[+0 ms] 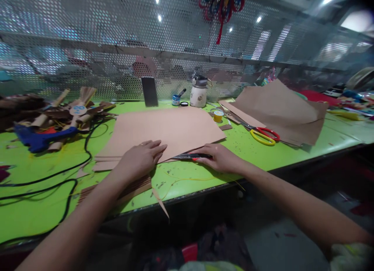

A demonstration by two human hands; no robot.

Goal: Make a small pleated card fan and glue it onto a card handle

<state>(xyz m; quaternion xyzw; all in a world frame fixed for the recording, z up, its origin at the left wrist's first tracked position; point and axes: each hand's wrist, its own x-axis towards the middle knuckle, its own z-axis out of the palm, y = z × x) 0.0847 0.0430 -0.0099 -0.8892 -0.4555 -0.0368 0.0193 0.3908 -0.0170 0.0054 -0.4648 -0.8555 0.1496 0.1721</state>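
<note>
A large sheet of brown kraft paper [166,127] lies on the green tabletop, with more layers showing at its left edge. My left hand [138,158] rests flat on its near edge, fingers stretched out and holding nothing. Closed around black-and-red-handled scissors [189,156] is my right hand [220,157], at the paper's near right edge. The blades point left along that edge, towards my left fingertips. Under my left forearm sits a stack of folded brown paper strips [134,188], and a thin paper offcut [160,204] hangs over the table edge.
Red-and-yellow scissors [264,136] and crumpled brown paper [280,111] lie at right. A blue glue gun [43,138] with black cable [84,162] is at left. A phone [149,92], ink jar [175,99], white bottle [198,94] and yellow spool [217,116] stand behind.
</note>
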